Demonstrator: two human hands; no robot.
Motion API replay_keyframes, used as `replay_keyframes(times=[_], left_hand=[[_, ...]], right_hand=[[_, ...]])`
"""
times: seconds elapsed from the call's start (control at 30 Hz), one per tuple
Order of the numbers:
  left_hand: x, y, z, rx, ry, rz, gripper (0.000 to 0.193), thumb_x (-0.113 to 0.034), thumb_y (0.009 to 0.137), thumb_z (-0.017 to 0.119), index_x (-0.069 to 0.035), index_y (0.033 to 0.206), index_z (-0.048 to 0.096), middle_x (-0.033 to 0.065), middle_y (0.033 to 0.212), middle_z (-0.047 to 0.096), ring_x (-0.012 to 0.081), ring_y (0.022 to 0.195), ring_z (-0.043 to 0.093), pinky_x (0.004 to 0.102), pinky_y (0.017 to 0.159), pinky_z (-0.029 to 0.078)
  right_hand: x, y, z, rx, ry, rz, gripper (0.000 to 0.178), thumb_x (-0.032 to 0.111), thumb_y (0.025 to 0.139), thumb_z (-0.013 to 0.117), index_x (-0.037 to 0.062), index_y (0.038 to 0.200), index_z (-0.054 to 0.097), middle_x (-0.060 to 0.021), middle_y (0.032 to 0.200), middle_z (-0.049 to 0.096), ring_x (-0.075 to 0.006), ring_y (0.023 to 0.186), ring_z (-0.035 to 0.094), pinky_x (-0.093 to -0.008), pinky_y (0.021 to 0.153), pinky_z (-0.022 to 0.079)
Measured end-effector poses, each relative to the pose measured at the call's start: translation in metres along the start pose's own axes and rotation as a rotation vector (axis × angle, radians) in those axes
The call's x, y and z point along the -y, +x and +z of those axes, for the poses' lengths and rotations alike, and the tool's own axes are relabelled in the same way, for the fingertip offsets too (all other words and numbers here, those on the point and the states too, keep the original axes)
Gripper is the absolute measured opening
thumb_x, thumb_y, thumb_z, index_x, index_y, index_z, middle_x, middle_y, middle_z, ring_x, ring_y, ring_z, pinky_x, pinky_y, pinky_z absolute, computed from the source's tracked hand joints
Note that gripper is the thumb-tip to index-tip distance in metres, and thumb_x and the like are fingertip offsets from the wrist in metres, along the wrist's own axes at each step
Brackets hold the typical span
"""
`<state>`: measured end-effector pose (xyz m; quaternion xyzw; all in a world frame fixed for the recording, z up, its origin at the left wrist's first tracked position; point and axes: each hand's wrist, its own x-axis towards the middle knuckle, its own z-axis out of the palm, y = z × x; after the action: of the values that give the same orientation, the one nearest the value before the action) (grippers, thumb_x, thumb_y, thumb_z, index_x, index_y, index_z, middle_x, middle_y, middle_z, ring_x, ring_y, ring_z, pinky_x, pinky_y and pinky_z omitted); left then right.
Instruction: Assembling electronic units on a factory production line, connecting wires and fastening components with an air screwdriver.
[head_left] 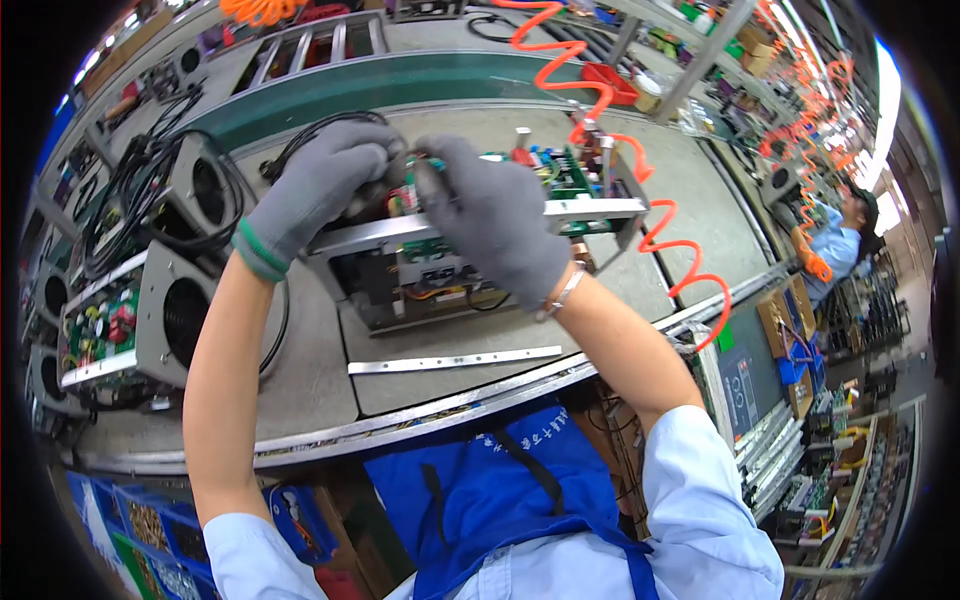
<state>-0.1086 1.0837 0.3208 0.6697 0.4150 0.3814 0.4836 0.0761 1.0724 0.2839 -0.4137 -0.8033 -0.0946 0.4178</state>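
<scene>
An open metal chassis (385, 232) with green circuit boards (565, 172) and wiring stands on the workbench before me. At its left end my left hand (330, 180), in a grey glove with a green cuff, has curled fingers. My right hand (490, 215), gloved in grey with a bracelet at the wrist, reaches over the front rail. Its bent fingers meet the left fingertips among small parts. Whatever either hand grips is hidden by the gloves. A flat metal strip with holes (455, 361) lies on the bench in front of the chassis.
Similar units with fans (185, 318) and black cables (125, 200) crowd the left. An orange coiled hose (690, 275) hangs along the right. A red bin (610, 83) stands at the back. A co-worker (835, 240) is at the far right. Blue bins (165, 525) sit lower left.
</scene>
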Motion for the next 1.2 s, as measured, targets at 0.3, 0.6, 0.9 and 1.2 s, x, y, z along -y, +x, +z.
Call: replay_keyframes(times=[0.3, 0.6, 0.9, 1.2], left_hand=[[-0.005, 0.003, -0.005, 0.252, 0.426, -0.072, 0.031, -0.030, 0.082, 0.057, 0.001, 0.082, 0.064, 0.0028, 0.064, 0.055, 0.0096, 0.061, 0.048, 0.0273, 0.057, 0.041], [-0.004, 0.005, -0.005, 0.326, 0.601, 0.094, 0.035, -0.031, 0.081, 0.057, 0.004, 0.084, 0.064, 0.0122, 0.064, 0.058, 0.0165, 0.061, 0.050, 0.0345, 0.062, 0.044], [0.009, 0.008, -0.008, 0.302, 0.550, 0.176, 0.036, -0.032, 0.082, 0.061, 0.003, 0.088, 0.065, 0.0152, 0.070, 0.063, 0.0199, 0.065, 0.056, 0.0349, 0.065, 0.046], [0.005, 0.007, -0.008, 0.323, 0.548, 0.136, 0.035, -0.031, 0.081, 0.062, 0.004, 0.087, 0.066, 0.0150, 0.071, 0.064, 0.0196, 0.066, 0.058, 0.0341, 0.066, 0.046]], right_hand=[[0.000, -0.001, 0.000, -0.010, 0.091, -0.025, 0.017, 0.021, 0.088, 0.061, 0.0129, 0.103, 0.058, -0.0087, 0.059, 0.060, -0.0271, 0.051, 0.060, -0.0380, 0.045, 0.044], [-0.003, -0.001, -0.002, -0.031, 0.062, -0.033, 0.017, 0.022, 0.089, 0.061, 0.0122, 0.103, 0.059, -0.0109, 0.065, 0.063, -0.0274, 0.054, 0.062, -0.0371, 0.046, 0.044], [0.034, -0.026, -0.031, -0.169, 0.106, -0.067, 0.022, 0.018, 0.073, 0.074, 0.0168, 0.094, 0.068, -0.0029, 0.085, 0.057, -0.0228, 0.080, 0.055, -0.0358, 0.071, 0.042], [0.043, -0.041, -0.021, 0.018, -0.073, -0.134, 0.021, 0.023, 0.073, 0.073, 0.0197, 0.094, 0.069, 0.0024, 0.087, 0.055, -0.0201, 0.084, 0.052, -0.0380, 0.074, 0.033]])
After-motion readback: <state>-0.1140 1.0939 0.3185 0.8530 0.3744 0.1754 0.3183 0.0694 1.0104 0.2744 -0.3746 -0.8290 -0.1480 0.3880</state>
